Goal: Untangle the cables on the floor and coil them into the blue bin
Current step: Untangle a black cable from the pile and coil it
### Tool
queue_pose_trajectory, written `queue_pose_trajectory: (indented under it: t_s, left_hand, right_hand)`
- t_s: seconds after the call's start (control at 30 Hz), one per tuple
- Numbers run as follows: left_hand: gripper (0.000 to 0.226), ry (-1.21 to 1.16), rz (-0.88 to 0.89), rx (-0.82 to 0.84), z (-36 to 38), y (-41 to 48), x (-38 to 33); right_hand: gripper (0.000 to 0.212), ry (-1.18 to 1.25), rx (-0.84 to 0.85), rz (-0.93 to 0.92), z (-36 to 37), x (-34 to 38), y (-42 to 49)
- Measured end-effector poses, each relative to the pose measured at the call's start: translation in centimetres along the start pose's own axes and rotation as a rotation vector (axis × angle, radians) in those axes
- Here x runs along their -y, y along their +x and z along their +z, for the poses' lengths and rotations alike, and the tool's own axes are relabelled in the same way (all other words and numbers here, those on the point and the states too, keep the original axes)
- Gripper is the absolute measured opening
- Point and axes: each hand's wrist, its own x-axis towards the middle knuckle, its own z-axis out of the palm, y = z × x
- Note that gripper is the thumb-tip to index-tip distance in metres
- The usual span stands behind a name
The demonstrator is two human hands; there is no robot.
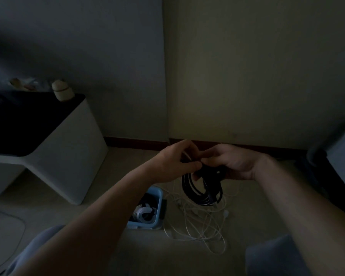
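Note:
A black cable coil [202,191] hangs in the air in front of me, looped several times. My right hand [230,163] grips its top, fingers curled round the bundle. My left hand [176,161] pinches the black cable at the same spot, touching the right hand's fingertips. Below them a tangle of white cables [199,222] lies on the floor. The blue bin [157,198] stands on the floor left of the tangle, partly hidden by my left forearm, with a coiled white cable [142,213] inside.
A white cabinet with a dark top [54,148] stands at the left, small objects on it. Another white cable [12,218] runs across the floor at far left. A dark piece of furniture [331,156] is at the right. The wall is close ahead.

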Motion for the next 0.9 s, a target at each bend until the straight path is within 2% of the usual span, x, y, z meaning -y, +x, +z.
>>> queue_pose_trajectory:
  t_s: [0.3,0.57,0.67,0.77,0.9]
  left_hand:
    - [0.029,-0.128,-0.173,0.301,-0.9,-0.5,-0.9]
    - [0.020,-0.198,-0.197,0.282,-0.7,-0.2,-0.4]
    - [0.009,-0.195,-0.190,0.310,-0.7,-0.3,-0.1]
    - [0.013,-0.136,-0.195,0.304,-0.7,-0.3,0.5]
    - [0.011,-0.127,-0.189,0.272,-0.5,-0.4,0.8]
  right_hand:
    - [0.028,0.007,0.198,-0.004,0.2,-0.1,0.4]
    - [0.033,0.005,0.215,-0.026,0.2,-0.5,0.7]
    - [0.036,-0.024,0.211,-0.035,-0.1,-0.7,0.8]
    - [0.039,-0.036,0.217,-0.025,-0.2,-0.5,0.7]
    - [0.035,-0.157,0.083,-0.017,0.1,-0.1,0.7]
